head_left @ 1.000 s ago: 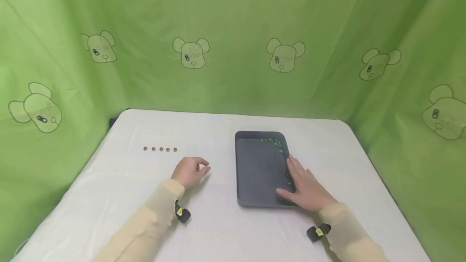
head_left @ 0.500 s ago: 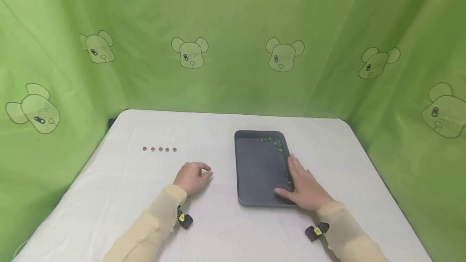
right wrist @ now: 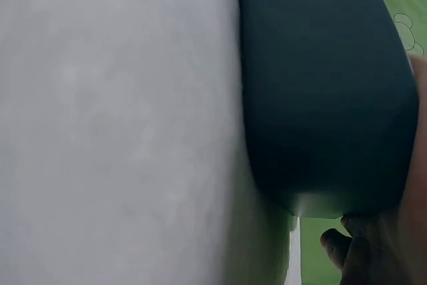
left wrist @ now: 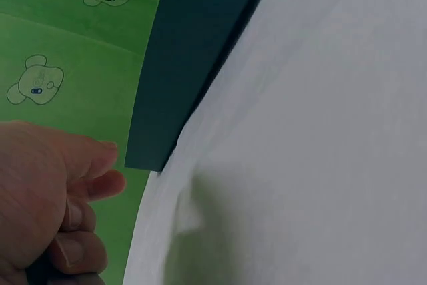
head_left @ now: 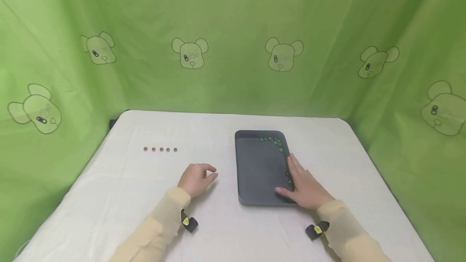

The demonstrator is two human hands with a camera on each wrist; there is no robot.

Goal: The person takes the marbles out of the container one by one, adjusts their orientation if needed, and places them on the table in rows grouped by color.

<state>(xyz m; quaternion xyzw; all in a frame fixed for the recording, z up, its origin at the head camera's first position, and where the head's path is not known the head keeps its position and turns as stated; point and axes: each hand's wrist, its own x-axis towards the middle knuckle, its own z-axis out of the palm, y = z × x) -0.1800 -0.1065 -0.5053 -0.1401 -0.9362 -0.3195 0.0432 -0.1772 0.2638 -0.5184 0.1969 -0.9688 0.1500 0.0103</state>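
A dark grey rectangular tray [head_left: 255,165] lies on the white table. My right hand [head_left: 307,185] rests on its right rim, fingers straight along the edge and thumb reaching over the tray floor. Small green pieces [head_left: 276,142], too small to identify, lie inside along the far and right walls. Left of the tray, my left hand [head_left: 195,180] hovers over the cloth; thumb and index finger stand apart, the other fingers loosely curled, with nothing visible between them. Beyond it, a row of small round pieces [head_left: 161,149], some reddish and some greenish, lies on the table.
White cloth [head_left: 211,229] covers the table. Green curtains [head_left: 233,80] with printed bear heads enclose the back and sides. A black wrist camera [head_left: 190,223] is strapped to the left forearm, another wrist camera [head_left: 316,230] to the right.
My left hand has moved right and slightly nearer, away from the row of round pieces and closer to the tray. The right hand and tray have stayed nearly still.
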